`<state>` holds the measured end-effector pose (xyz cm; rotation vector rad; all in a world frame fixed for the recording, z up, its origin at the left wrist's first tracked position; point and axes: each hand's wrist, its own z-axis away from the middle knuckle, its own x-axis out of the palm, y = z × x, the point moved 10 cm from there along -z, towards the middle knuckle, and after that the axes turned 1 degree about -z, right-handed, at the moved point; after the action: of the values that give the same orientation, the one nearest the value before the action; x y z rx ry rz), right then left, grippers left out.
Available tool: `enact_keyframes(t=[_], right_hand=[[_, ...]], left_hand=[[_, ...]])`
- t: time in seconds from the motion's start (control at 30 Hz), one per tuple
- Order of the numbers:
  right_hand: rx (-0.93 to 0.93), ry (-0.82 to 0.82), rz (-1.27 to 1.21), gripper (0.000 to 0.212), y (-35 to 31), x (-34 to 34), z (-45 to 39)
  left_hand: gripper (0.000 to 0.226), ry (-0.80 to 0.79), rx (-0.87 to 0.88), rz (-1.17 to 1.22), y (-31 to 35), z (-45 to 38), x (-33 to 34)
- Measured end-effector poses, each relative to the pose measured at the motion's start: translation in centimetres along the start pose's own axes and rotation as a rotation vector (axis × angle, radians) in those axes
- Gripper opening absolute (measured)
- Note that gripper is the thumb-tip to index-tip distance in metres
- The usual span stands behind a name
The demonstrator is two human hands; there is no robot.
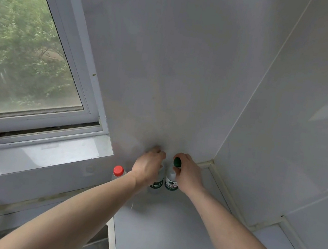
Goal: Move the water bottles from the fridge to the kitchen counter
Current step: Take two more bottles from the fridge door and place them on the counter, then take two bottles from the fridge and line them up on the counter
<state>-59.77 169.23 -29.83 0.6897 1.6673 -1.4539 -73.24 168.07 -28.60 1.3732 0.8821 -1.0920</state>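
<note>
Bottles stand at frame centre, wall just behind — left hand hides the cap it grips on the left bottle; right hand pinches the green-capped bottle; bare counter below.

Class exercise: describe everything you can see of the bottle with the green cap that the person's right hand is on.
The green-capped water bottle is clear plastic with a dark green screw cap and a green-and-white printed label round its body. It stands upright on the grey kitchen counter near the wall corner, close beside a second, similarly labelled bottle. The right hand grips it round the neck, fingers curled just under the cap.
</note>
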Motion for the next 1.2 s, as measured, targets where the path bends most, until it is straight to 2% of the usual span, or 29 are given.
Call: enact_keyframes(t=[0.1, 0.27, 0.47, 0.53, 0.7, 0.83, 1.07, 1.2], right_hand=[[-0.002, -0.02, -0.03, 0.031, -0.5, 0.5, -0.3], [0.02, -0.02, -0.077, 0.038, 0.1, 0.8, -0.4], [0.107, -0.191, -0.141, 0.078, 1.0, 1.7, 0.6], [0.119, -0.172, -0.159, 0.084, 1.2, 1.3, 1.6], [0.189, 0.001, -0.386, 0.076, 0.9, -0.5, 6.9], [0.216, 0.042, -0.532, 0.072, -0.6, -0.6, 13.2], [0.208, -0.106, -0.501, 0.059, -7.8, -0.8, 24.9], [0.2, -0.126, -0.443, 0.055, -9.4, -2.5, 29.2]], left_hand=[[0.039, 0.006, 0.032, 0.021, 0.0, 0.1, -0.6], [0.036, 0.041, 0.044, -0.02, -0.7, 1.2, -1.5], [0.055, 0.002, 0.046, -0.034, -0.7, 2.8, -1.4], [0.057, -0.014, 0.052, -0.007, -0.7, 3.8, -2.2], [0.044, 0.065, 0.015, 0.11, -2.6, 9.4, -5.8], [0.043, 0.1, 0.034, 0.192, -3.1, 15.0, -8.0], [0.04, 0.117, 0.015, 0.416, -4.1, 27.4, -8.3], [0.04, 0.1, 0.014, 0.42, -3.9, 32.8, -7.2]])
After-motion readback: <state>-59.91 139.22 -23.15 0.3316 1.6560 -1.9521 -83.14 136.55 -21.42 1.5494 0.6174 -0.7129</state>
